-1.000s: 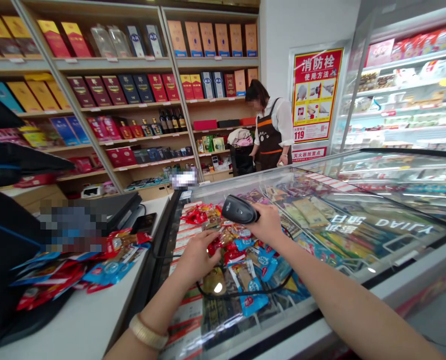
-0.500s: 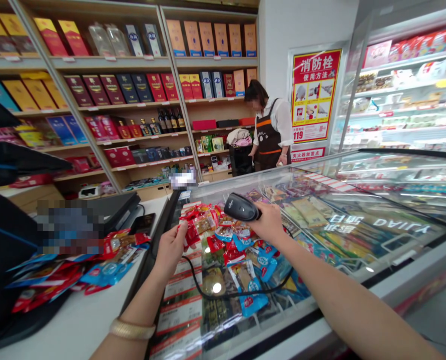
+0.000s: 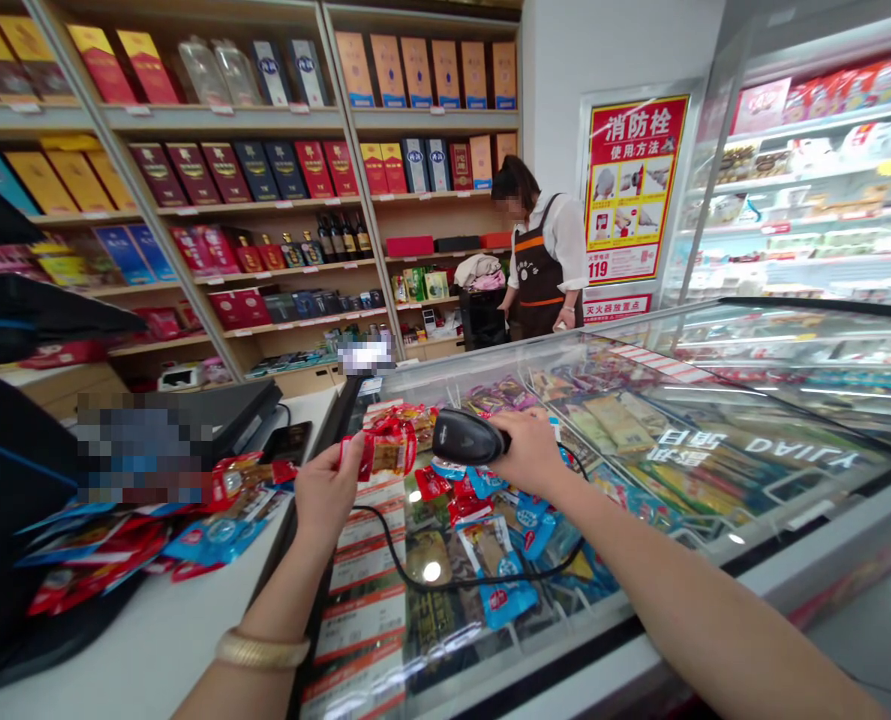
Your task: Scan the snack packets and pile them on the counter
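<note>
My right hand (image 3: 531, 450) is wrapped round a black barcode scanner (image 3: 467, 437), whose head points left. Pinched in my left hand (image 3: 329, 490) is a red snack packet (image 3: 381, 449), just left of the scanner's head. Under and beside both hands, several red and blue packets (image 3: 499, 575) lie on the glass top of a freezer (image 3: 385, 660). The scanner's black cable (image 3: 452, 590) loops over the glass. At the left, a pile of red and blue packets (image 3: 220, 530) rests on the white counter (image 3: 190, 630).
A person in an apron (image 3: 546, 255) stands behind the freezer, looking down. Shelves (image 3: 265, 117) of boxes and bottles line the back wall. A dark monitor (image 3: 10, 500) is at the left edge, with a phone (image 3: 287, 442) on the counter. A lit fridge (image 3: 805, 180) stands at the right.
My left hand has moved slightly left and down, and its red packet now shows more fully, stretched toward the scanner. The scanner in my right hand has shifted a little left and down.
</note>
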{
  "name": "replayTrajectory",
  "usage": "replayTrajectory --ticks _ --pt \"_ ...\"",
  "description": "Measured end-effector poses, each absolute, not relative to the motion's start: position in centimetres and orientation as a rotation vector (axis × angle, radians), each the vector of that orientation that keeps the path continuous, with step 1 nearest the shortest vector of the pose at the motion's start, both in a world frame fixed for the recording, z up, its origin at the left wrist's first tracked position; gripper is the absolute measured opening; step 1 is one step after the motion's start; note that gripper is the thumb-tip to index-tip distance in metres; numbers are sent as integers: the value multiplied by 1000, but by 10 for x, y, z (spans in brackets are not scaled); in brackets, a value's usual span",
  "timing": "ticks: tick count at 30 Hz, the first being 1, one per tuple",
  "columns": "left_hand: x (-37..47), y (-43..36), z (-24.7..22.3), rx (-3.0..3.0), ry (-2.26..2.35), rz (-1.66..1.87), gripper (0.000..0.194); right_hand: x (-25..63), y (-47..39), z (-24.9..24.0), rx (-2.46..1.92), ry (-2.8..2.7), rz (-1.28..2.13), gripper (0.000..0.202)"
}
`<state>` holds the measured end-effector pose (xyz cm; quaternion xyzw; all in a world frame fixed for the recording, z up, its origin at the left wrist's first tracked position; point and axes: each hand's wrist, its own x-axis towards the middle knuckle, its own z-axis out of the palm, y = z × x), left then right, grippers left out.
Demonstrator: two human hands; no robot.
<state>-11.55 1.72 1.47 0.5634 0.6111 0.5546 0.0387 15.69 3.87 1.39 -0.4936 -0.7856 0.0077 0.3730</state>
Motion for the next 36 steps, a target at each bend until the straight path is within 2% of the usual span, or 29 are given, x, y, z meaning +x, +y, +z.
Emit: replayTrajectory --ticks 7,13,36 --pt "-114 16 16 1852 1967 1742 48 149 30 15 -1215 -2099 49 13" --pt "-115 17 13 1882 2039 1771 46 147 29 15 -1229 -2124 66 18" --pt "-110 13 16 1951 2003 1762 50 146 29 14 -1229 -2134 78 16"
